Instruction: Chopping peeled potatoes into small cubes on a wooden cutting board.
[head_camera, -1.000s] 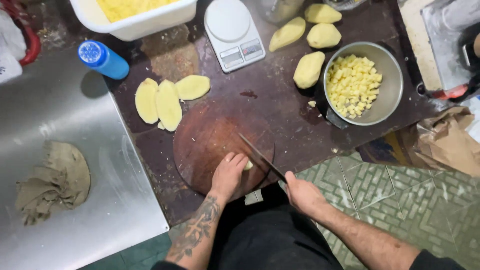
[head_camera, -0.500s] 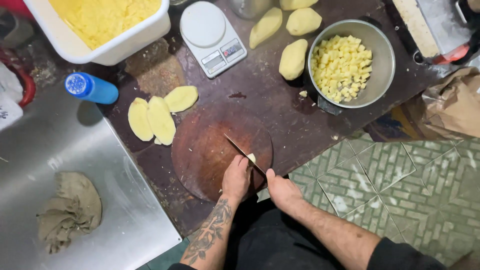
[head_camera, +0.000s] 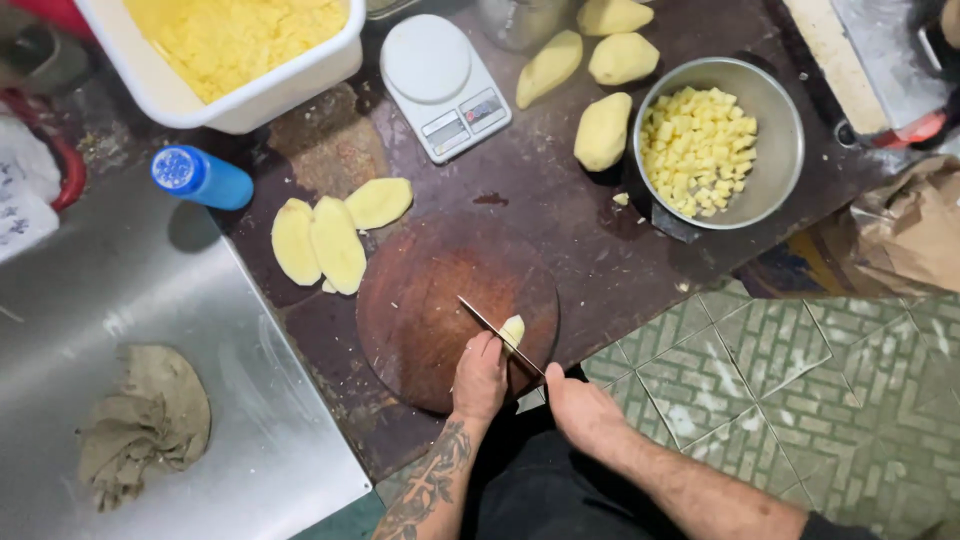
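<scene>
My left hand (head_camera: 480, 378) presses a small piece of potato (head_camera: 512, 330) onto the round wooden cutting board (head_camera: 420, 300), near its front right edge. My right hand (head_camera: 578, 405) grips the handle of a knife (head_camera: 497, 331), whose thin blade lies across the potato piece. Three peeled potato slices (head_camera: 338, 235) lie on the dark table just left of the board.
A metal bowl (head_camera: 775, 120) of diced potato stands at the back right, with whole peeled potatoes (head_camera: 603, 130) beside it. A white kitchen scale (head_camera: 440, 85), a white tub (head_camera: 260, 95) of yellow mash and a blue bottle (head_camera: 200, 178) sit behind. A grey rag (head_camera: 145, 420) lies on steel at left.
Both hands and the knife stay on the potato piece at the board's front right. The view has shifted slightly, so the table appears lower and to the left.
</scene>
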